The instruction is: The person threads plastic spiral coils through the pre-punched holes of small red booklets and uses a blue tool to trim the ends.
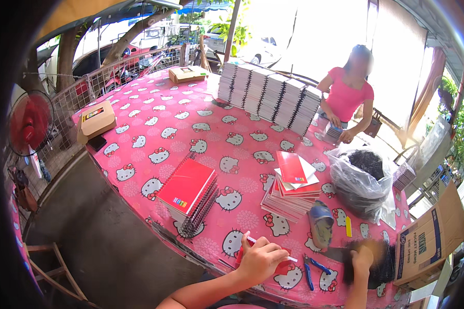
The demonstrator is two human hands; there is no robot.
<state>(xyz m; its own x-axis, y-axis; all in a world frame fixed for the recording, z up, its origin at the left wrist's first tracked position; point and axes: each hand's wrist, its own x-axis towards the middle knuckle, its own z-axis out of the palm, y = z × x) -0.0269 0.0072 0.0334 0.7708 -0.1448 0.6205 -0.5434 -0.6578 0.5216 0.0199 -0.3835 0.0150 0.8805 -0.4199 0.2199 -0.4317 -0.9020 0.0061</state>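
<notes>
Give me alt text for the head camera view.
A person's left hand holds a red-covered pad over a pink patterned tablecloth; the right hand, blurred, is at a pile of black coils. Stacked red notebooks and a co-worker in pink are beyond.

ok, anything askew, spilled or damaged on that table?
The red-covered stack, right of centre, is askew: the pieces on top sit twisted over those below, while the spiral-bound stack to its left is squarer. Dark coils by the cardboard box are partly blurred; can't tell if tangled. No spill or damage visible.
</notes>
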